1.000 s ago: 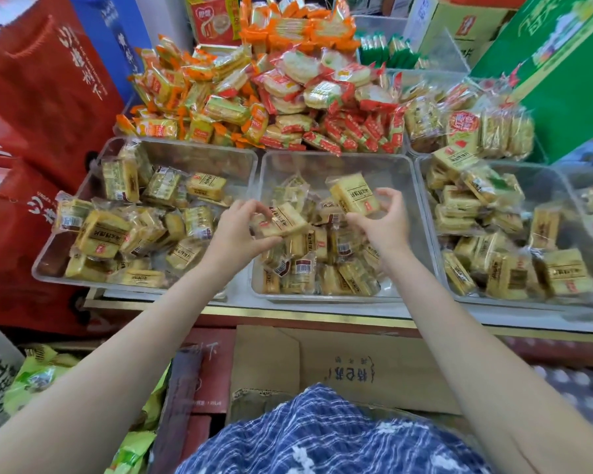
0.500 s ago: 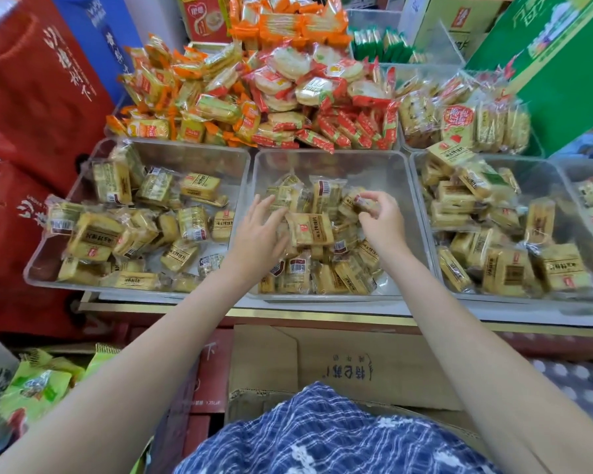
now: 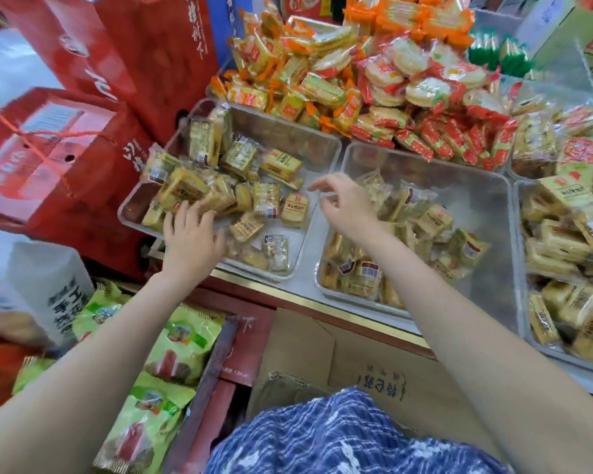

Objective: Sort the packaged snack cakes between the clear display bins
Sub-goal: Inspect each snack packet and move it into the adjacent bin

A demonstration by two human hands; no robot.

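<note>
Three clear display bins stand side by side holding yellow packaged snack cakes. My left hand (image 3: 190, 236) reaches into the left bin (image 3: 288, 133), its fingers spread flat on the cakes (image 3: 185, 189) near the front left corner. Over the left edge of the middle bin (image 3: 476, 206), my right hand (image 3: 346, 205) hovers with loosely curled fingers and nothing visible in them. Loose cakes (image 3: 295, 208) lie just left of that hand. The middle bin's cakes (image 3: 435, 217) are heaped toward its front. Only part of the right bin (image 3: 520, 241) shows.
Orange and red wrapped snacks (image 3: 374, 90) are piled behind the bins. Red gift boxes (image 3: 55, 159) stand at the left. Green snack bags (image 3: 172, 343) and a cardboard box (image 3: 356, 364) sit below the counter edge (image 3: 322, 304).
The view has swung left. My left hand moved from the middle bin into the left bin. My right hand shifted left to the middle bin's left edge and no longer touches a cake.
</note>
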